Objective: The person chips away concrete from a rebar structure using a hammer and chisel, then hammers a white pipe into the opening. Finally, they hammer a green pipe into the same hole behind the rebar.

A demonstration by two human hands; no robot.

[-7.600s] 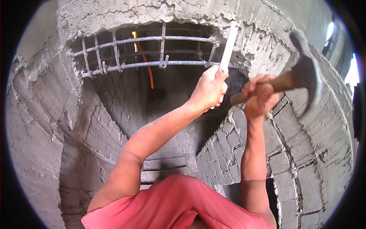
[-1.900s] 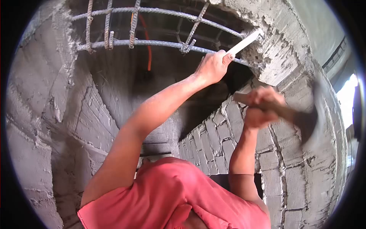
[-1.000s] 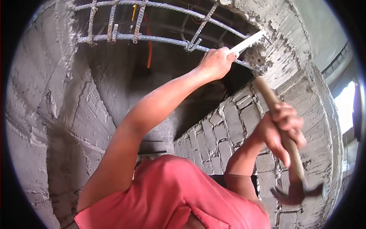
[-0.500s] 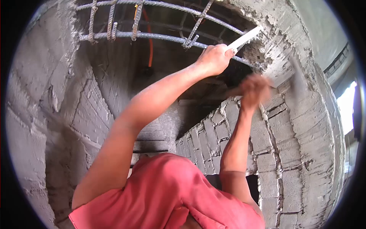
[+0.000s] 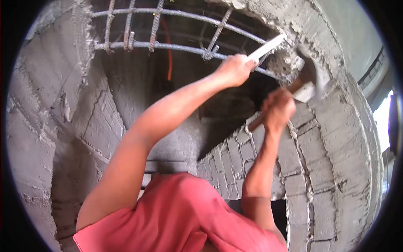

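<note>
Rebar grid [image 5: 191, 49] up top, btwn L wall [image 5: 46, 88] & concrete edge [image 5: 308, 25] on R.
Cable [image 5: 169, 63] hangs behind grid; brickwork [image 5: 297, 185] below edge, lower R; step [image 5: 168, 167] nr bottom ctr. Bar [image 5: 268, 47] in L hand [image 5: 236, 71], over grid's R end; hammer [image 5: 310, 72] in R hand [image 5: 279, 108], R of bar.

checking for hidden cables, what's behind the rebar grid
Behind the rebar grid, an orange strip hangs, with further bars, dimly seen. Deeper parts are lost in shadow; the left hand covers some.
</note>
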